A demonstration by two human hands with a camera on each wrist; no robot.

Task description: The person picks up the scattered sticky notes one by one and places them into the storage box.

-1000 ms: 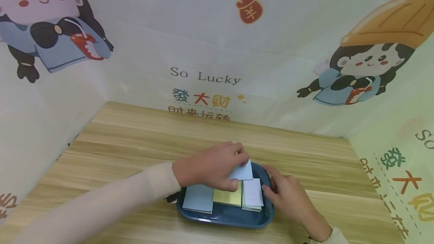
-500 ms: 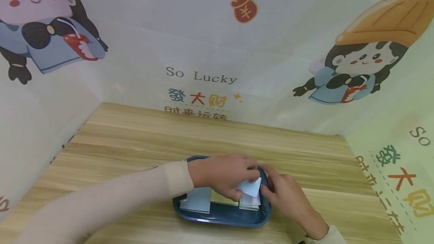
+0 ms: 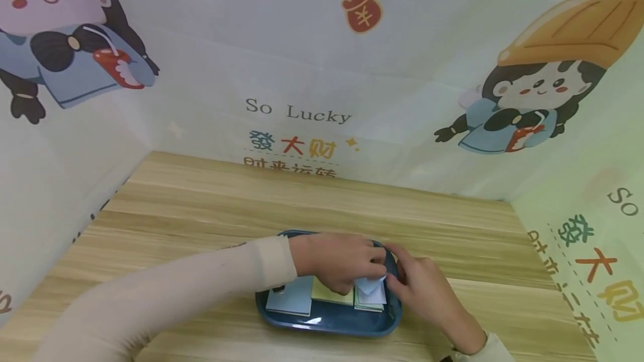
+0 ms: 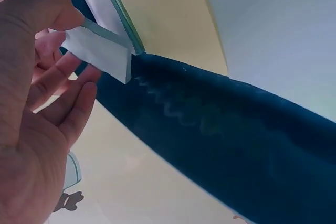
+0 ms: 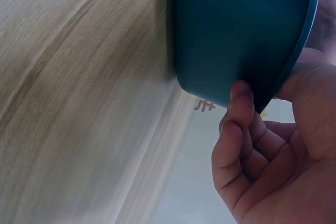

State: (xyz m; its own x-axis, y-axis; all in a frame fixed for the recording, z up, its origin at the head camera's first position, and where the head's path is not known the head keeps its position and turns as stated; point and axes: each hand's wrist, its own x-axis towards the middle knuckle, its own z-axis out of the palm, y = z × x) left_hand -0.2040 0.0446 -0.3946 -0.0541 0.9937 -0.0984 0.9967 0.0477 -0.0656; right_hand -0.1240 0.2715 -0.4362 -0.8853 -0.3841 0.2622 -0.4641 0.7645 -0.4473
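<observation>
Head view: your left hand (image 3: 342,261) pinching pale blue slip (image 3: 369,285) over rightmost paper stack (image 3: 371,300) in blue tray (image 3: 327,323), hiding most of slip. Right hand (image 3: 422,289) curling round tray's right rim, fingertips out of sight. Yellow stack (image 3: 329,295) half covered.

The backdrop (image 3: 322,71) reads "So Lucky" and "發大财".

We cannot see the far rim of the blue tray (image 3: 327,323) in the head view, since both hands cover it. The left hand (image 3: 337,261) hides the top of the yellow pad (image 3: 329,295). The right hand (image 5: 283,171) is cut off by the right wrist view's edge, where the tabletop (image 5: 79,103) is blurred.
</observation>
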